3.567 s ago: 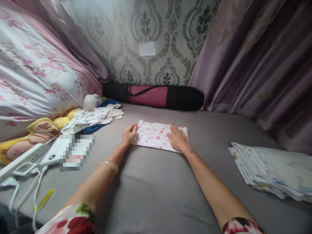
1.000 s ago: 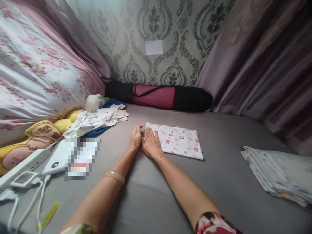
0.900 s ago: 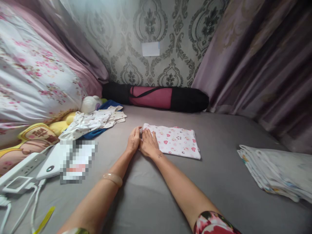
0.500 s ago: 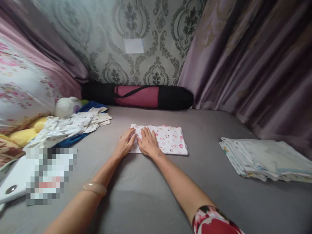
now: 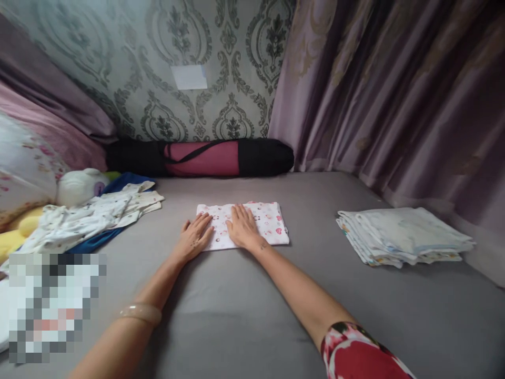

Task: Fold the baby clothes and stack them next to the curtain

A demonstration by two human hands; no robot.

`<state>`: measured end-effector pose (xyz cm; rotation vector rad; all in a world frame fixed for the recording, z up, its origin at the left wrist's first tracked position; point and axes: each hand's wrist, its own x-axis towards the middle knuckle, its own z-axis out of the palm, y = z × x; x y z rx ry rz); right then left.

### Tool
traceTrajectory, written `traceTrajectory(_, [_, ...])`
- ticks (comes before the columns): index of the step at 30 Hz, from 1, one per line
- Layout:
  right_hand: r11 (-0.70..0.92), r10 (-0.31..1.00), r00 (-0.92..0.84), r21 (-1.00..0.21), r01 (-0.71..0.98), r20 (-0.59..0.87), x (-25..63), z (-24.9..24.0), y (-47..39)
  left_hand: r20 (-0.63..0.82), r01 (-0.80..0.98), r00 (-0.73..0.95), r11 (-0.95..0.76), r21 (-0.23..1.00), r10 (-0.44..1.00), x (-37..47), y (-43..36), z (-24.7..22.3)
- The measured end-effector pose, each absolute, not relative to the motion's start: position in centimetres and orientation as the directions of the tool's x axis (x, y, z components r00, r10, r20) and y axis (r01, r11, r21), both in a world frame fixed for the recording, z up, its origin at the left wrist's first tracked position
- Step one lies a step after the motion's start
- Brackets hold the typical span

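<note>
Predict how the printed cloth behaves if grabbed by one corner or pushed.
Probably floppy: the printed cloth is folded fabric with a slightly uneven edge, so a one-corner lift may unfold it. Likely light, as it lies low and flat under the left hand and right hand. Unlikely to roll; pushed edgewise, it might bunch.

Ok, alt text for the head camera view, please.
A person's left hand and right hand lie flat on a folded white rectangular cloth with pink prints, on a grey sheet. A stack of folded pale cloths lies right; a long black-and-maroon bag lies behind.
</note>
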<state>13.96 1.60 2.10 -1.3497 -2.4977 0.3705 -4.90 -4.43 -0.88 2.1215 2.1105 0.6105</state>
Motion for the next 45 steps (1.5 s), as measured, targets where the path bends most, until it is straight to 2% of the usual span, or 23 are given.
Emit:
traceTrajectory(4, [0.457, 0.889, -0.431, -0.273, 0.846, 0.151, 17.1, 1.2, 2.4, 0.206, 0.949, -0.012, -0.054, 0.31, 0.979, -4.8, -4.6, -0.7])
traceTrajectory(12, [0.463, 0.886, -0.449, -0.298, 0.835, 0.12, 18.6, 1.4, 2.9, 0.126, 0.965, -0.002, -0.032, 0.262, 0.992, -4.7, -4.5, -0.4])
traceTrajectory(16, [0.392, 0.919, -0.369, -0.246, 0.886, 0.136, 21.4, 1.9, 3.9, 0.125, 0.969, -0.003, -0.028, 0.244, 0.992, -4.7, -4.4, -0.5])
traceTrajectory(19, [0.347, 0.938, -0.335, -0.22, 0.912, 0.089, 23.3, 1.4, 4.7, 0.119, 0.97, 0.006, -0.035, 0.239, 0.993, -4.7, -4.4, -0.5])
traceTrajectory(29, [0.341, 0.94, -0.336, -0.169, 0.925, 0.055, 23.4, 1.7, 5.0, 0.063, 0.969, 0.02, -0.034, 0.243, 0.998, -4.7, -3.7, 0.9])
traceTrajectory(31, [0.374, 0.927, -0.364, -0.145, 0.916, 0.095, 22.3, 2.3, 4.8, 0.104, 0.975, 0.027, -0.049, 0.217, 0.994, -3.9, -3.0, 2.0])
traceTrajectory(34, [0.507, 0.86, -0.489, -0.139, 0.85, 0.148, 20.0, 2.8, 4.6, 0.191, 0.971, 0.097, -0.135, 0.198, 0.977, -1.8, -1.5, 3.3])
traceTrajectory(37, [0.605, 0.796, -0.592, -0.146, 0.782, 0.126, 18.1, 2.4, 4.5, 0.181, 0.955, 0.175, -0.212, 0.209, 0.968, 0.2, 0.0, 2.9])
traceTrajectory(45, [0.603, 0.792, -0.609, -0.202, 0.772, 0.034, 17.9, 2.1, 5.2, 0.109, 0.938, 0.18, -0.204, 0.281, 0.978, 0.4, 1.6, 0.6])
